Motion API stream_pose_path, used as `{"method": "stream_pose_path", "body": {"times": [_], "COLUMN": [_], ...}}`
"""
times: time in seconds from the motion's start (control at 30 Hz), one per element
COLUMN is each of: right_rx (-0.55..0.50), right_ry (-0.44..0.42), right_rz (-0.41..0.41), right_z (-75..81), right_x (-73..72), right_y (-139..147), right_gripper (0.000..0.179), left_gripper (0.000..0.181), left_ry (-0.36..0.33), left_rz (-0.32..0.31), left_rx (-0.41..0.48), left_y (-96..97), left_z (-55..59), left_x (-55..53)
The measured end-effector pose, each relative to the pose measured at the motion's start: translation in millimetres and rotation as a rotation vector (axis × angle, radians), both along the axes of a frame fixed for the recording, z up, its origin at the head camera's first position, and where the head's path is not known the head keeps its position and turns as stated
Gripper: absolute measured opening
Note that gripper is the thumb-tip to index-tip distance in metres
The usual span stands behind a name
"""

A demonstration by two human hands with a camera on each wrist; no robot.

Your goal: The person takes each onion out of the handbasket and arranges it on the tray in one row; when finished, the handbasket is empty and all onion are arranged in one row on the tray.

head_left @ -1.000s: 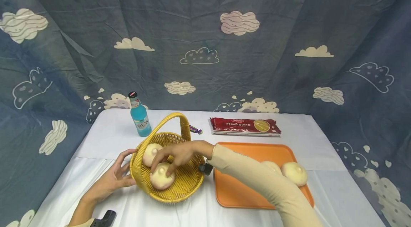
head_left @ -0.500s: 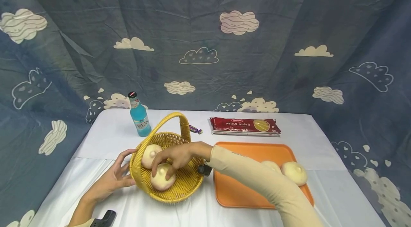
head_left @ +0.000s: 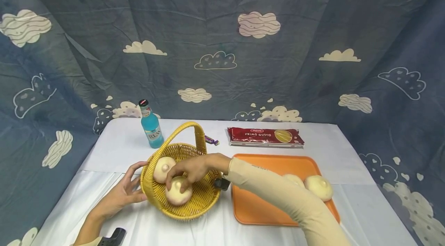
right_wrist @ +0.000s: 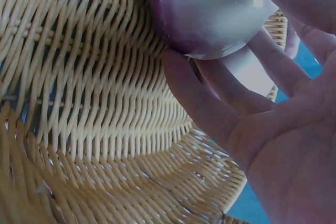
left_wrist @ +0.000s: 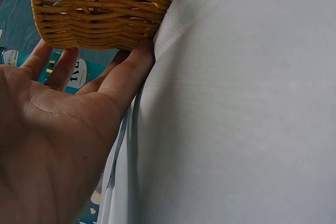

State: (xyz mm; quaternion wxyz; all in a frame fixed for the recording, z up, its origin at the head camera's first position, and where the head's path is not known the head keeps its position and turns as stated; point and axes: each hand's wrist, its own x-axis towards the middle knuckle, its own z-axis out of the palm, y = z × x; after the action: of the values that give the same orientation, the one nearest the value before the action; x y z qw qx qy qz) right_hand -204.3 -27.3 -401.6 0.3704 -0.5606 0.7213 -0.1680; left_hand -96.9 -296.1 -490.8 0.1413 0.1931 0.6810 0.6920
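Note:
A yellow wicker basket [head_left: 207,196] with a tall handle stands on the white-covered table, holding two round cream-and-purple, turnip-like vegetables with small nubs. My right hand [head_left: 197,168] reaches over the basket and grips the nearer turnip-like vegetable [head_left: 179,195], fingers and thumb round it. In the right wrist view its glossy purple side [right_wrist: 210,14] shows near the woven wall. The other vegetable [head_left: 163,168] lies by the left wall. My left hand [head_left: 119,195] touches the basket's outer left side with spread fingers, also seen in the left wrist view beside the wicker wall [left_wrist: 105,14].
An orange tray [head_left: 257,209] on the right bears two similar vegetables [head_left: 318,188], one partly hidden by my right sleeve. Behind stand a blue bottle [head_left: 152,128], a small purple-wrapped candy [head_left: 211,140] and a red spaghetti packet [head_left: 265,137]. A cloud-patterned curtain hangs behind.
My right hand and the gripped vegetable have shifted slightly to the right within the basket. The other vegetable has moved a little to the left. The left hand stays in place.

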Motion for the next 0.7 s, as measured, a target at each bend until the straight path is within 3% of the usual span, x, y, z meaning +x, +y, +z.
{"method": "stream_pose_path", "body": {"times": [0.7], "right_rx": [-0.100], "right_ry": [0.058], "right_rz": [-0.036], "right_z": [5.6], "right_x": [-4.9], "right_y": [23.5], "right_gripper": [0.041], "left_gripper": [0.093], "left_ry": [-0.015], "left_rz": [0.019], "left_rx": [-0.023], "left_y": [-0.1], "left_z": [0.2], "left_x": [0.5]}}
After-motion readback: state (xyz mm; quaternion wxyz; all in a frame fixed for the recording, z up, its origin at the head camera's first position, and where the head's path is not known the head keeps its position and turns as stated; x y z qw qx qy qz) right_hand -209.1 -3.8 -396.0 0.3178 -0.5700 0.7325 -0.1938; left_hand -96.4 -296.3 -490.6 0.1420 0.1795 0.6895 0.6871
